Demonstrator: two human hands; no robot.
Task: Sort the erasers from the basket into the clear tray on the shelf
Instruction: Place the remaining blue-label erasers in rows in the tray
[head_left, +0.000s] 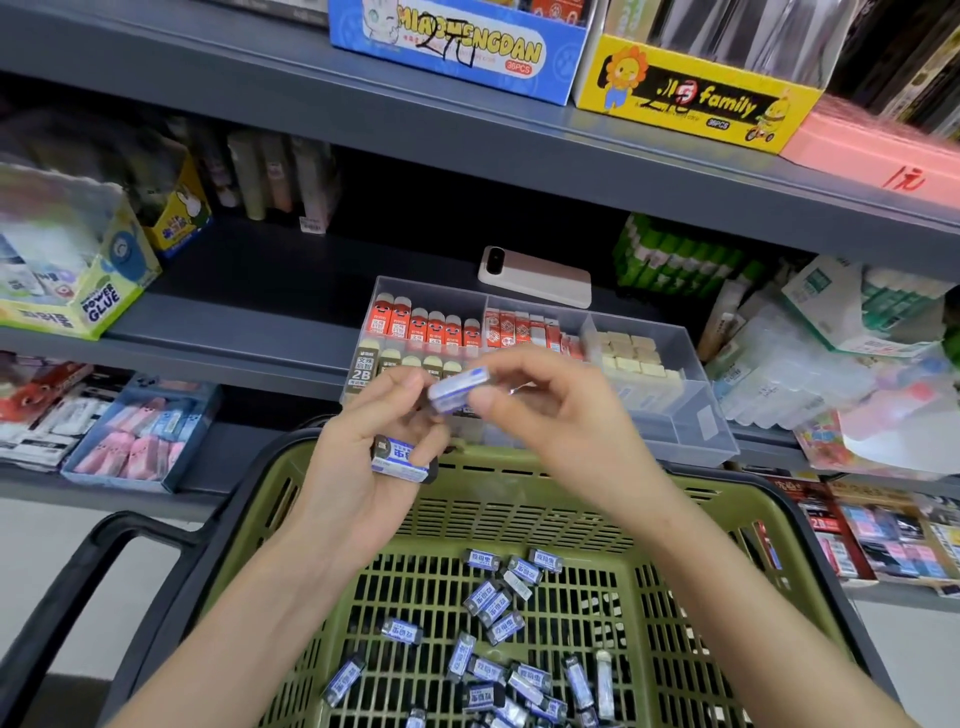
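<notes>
The eraser, blurred, is pinched in the right hand, above the basket and before the tray. Probably light and firm with a slick sleeve, so grip its long sides. The left hand fingers curl round a second eraser.

The person's left hand and right hand are bare, both slim with long fingers. The nails are cut short and look plain, and the right thumbnail shows as a small rounded oval. The left forearm and right forearm are bare skin from the wrists down to the lower edge of the view. Both are slender and smooth and narrow toward the wrists.
</notes>
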